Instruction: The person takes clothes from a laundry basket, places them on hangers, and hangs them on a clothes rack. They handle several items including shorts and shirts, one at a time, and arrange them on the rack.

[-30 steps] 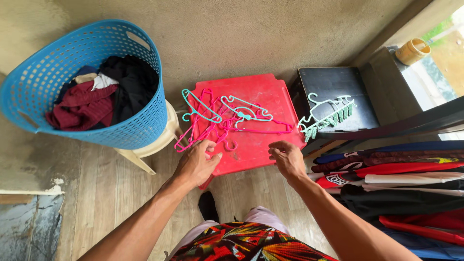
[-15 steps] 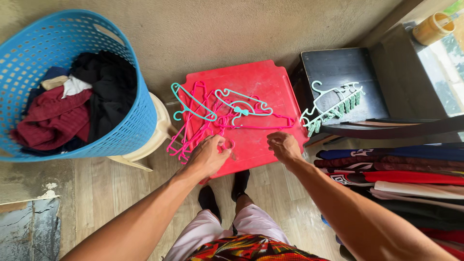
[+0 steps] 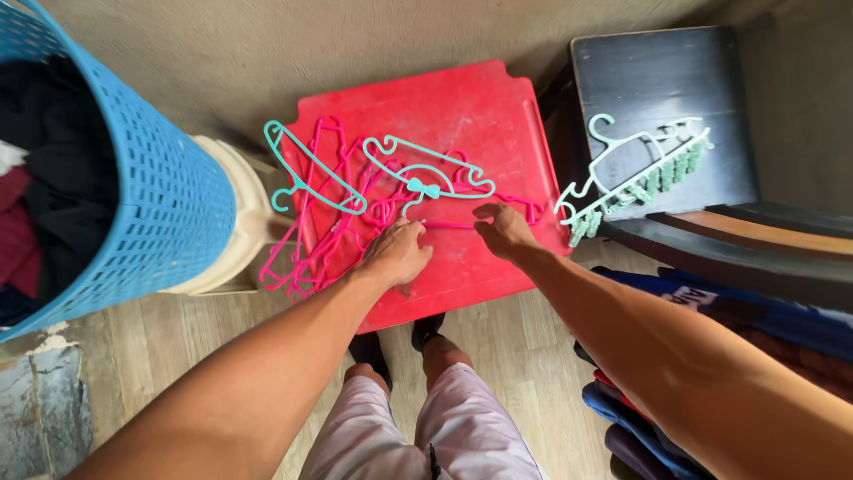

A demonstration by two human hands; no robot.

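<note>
A red plastic stool carries a tangle of pink hangers and two teal hangers. My left hand rests on the stool's near part, fingers curled over the pink hangers' hooks. My right hand reaches beside it, fingertips touching the straight bar of a pink hanger just below the teal one. Whether either hand has closed around a hanger is hidden by the fingers.
A blue laundry basket with dark and maroon clothes stands on a cream stool at left. A dark stool at right bears a pale green clip hanger. Folded clothes are stacked at lower right. Wooden floor below.
The view has moved closer to the red stool. Both hands have reached farther onto it, the left onto the pink hangers, the right up to the hanger bar.
</note>
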